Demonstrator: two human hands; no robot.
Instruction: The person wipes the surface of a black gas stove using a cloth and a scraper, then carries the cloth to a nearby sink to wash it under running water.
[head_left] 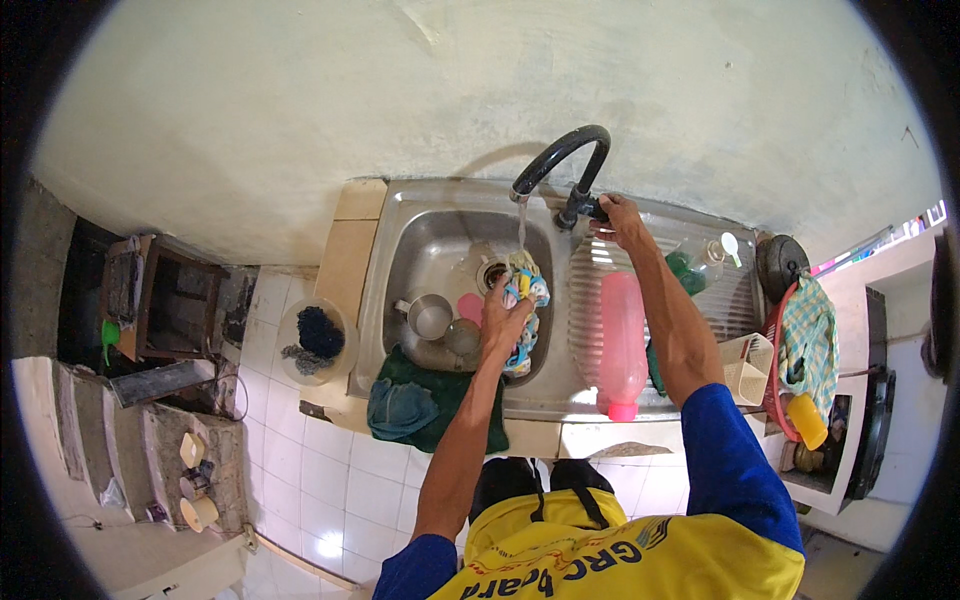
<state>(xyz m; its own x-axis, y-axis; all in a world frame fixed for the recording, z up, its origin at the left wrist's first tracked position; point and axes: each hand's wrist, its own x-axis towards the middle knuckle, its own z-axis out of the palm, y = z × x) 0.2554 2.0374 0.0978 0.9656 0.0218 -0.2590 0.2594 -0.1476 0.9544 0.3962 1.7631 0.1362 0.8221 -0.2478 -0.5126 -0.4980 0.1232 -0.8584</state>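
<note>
My left hand (503, 318) is closed on a crumpled multicoloured cloth (526, 345) over the right side of the steel sink (378, 300). A thin stream of water (522, 228) falls from the black tap (566, 148) onto it. At the tap's base, my right hand (622, 220) has its fingers round the tap handle (597, 209). Beside the left hand in the basin lie a metal mug (430, 316), a clear cup (461, 338) and a pink piece (471, 306). Under my right forearm, a pink bottle (622, 335) lies on the ribbed drainboard (715, 305).
Green cloths (412, 402) hang over the sink's front edge. A bowl with dark scrubbers (318, 335) sits on the left ledge. On the right are a clear-and-green bottle (692, 266), a cream plastic basket (746, 370), a red basket with a checked cloth (806, 335) and a yellow cup (806, 421).
</note>
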